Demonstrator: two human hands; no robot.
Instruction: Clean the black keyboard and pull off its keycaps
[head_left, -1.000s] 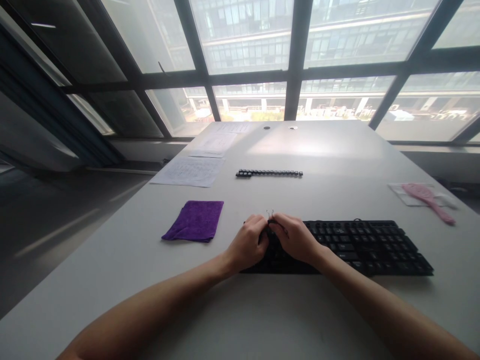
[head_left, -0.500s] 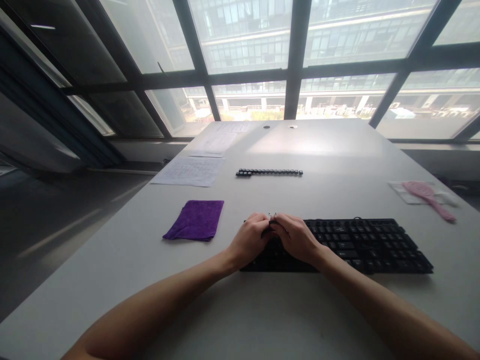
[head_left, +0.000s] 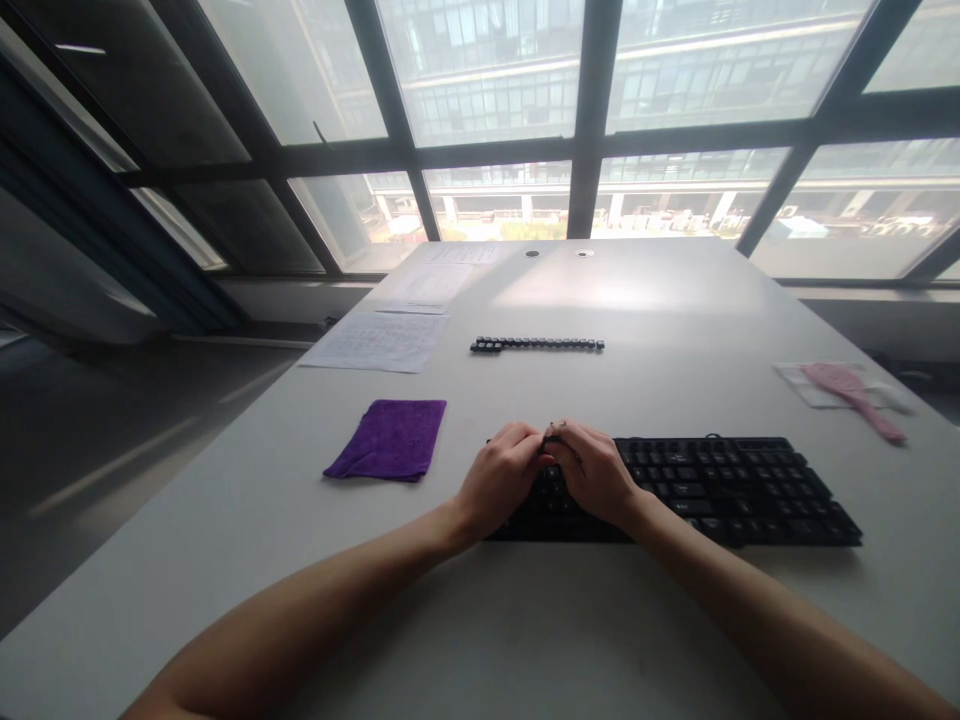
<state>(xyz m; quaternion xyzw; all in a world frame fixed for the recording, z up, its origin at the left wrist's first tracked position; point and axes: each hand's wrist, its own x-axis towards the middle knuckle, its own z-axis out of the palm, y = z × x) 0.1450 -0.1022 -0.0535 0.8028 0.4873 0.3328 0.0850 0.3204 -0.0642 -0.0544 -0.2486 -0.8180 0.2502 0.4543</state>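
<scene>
A black keyboard point(head_left: 720, 485) lies on the grey table point(head_left: 600, 300) in front of me. My left hand point(head_left: 499, 478) and my right hand point(head_left: 596, 470) meet over its left end, fingers curled together and touching. A small thin metal tool pokes up between the fingertips, pinched by my right hand; the left fingers press close against it. A row of loose black keycaps point(head_left: 537, 345) lies farther back on the table.
A purple cloth point(head_left: 390, 438) lies left of the keyboard. Printed sheets point(head_left: 379, 342) sit at the back left. A pink brush point(head_left: 851, 395) rests on a clear bag at the right. Large windows stand behind the table's far edge.
Both hands have stayed at the keyboard's left end, shifting slightly; the metal tool between the fingers sits lower and shows less than before.
</scene>
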